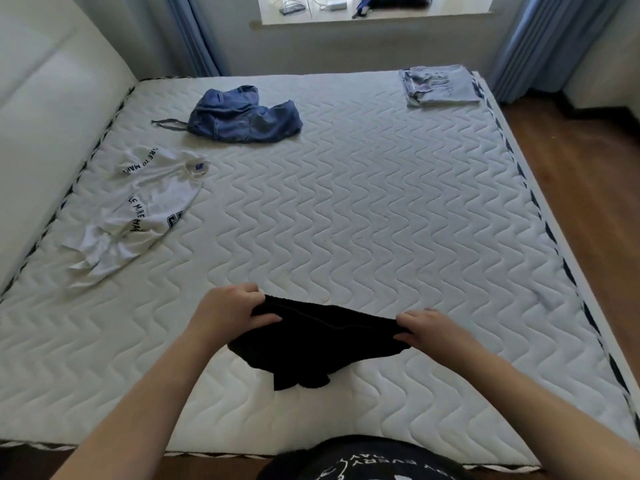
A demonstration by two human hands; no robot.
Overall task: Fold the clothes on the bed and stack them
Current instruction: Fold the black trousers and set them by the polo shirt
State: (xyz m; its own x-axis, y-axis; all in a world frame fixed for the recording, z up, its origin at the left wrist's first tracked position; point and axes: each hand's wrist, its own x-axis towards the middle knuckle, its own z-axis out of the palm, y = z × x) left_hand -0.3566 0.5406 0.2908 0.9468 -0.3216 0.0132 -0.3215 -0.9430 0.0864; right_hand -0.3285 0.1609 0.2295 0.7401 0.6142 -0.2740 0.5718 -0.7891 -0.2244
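Both hands are holding a black garment [313, 341] above the near edge of the bed [346, 202], at about 6 o'clock in the view. The left hand [227, 311] is gripping the garment's left end, fingers curled over the top edge and thumb lying along the front, while the right hand [431, 329] is pinching the right end between thumb and fingers. The cloth is stretching between them and sagging in the middle, its lower part hanging in loose folds (whether it is touching the mattress I cannot tell). A white t-shirt [145, 209] with dark lettering is lying crumpled at about 9 o'clock, near the padded headboard [45, 109]. Beyond it, at about 11 o'clock, blue denim shorts [244, 116] are lying in a rumpled heap with a drawstring trailing to the left. A folded light denim piece [440, 85] is sitting at about 1 o'clock, in the far right corner of the mattress, well apart from everything else.
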